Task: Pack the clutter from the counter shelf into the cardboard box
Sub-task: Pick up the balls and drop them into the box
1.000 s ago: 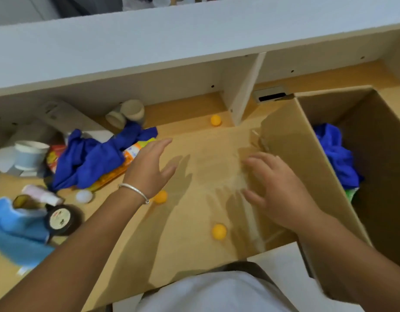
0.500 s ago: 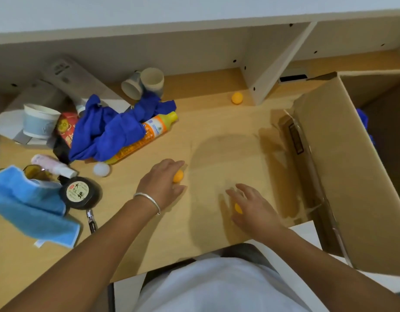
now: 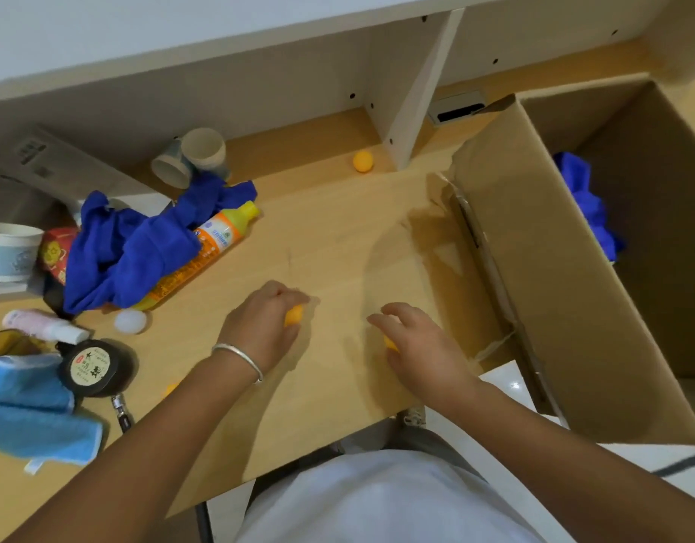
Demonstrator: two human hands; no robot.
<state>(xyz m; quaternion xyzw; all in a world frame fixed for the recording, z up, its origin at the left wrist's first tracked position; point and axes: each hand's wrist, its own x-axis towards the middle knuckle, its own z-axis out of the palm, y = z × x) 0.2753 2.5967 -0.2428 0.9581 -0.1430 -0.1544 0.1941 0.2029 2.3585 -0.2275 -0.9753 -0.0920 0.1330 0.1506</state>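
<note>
Clutter is now being gathered two pieces at once: the left hand (image 3: 263,327) curls its grip over an orange ball (image 3: 294,315) on the desk (image 3: 330,237), and the right hand (image 3: 420,346) cups a second orange ball (image 3: 391,342) just beside the cardboard box (image 3: 541,291). A second ago both hands were flat and open above the desk with the balls lying loose between them; half a second ago they had dropped onto the balls, and now the fingers have closed round them. That suggests both balls are ready to lift and go into the box, where a blue cloth (image 3: 588,205) already lies. Further out, a third orange ball (image 3: 362,161) sits by the shelf divider (image 3: 416,96), a white ball (image 3: 130,320) lies near the left pile, and a blue rag (image 3: 142,241) covers an orange bottle (image 3: 216,241). Paper cups (image 3: 193,158), a black jar (image 3: 91,366) and a light blue towel (image 3: 36,425) remain, so much packing is left.
</note>
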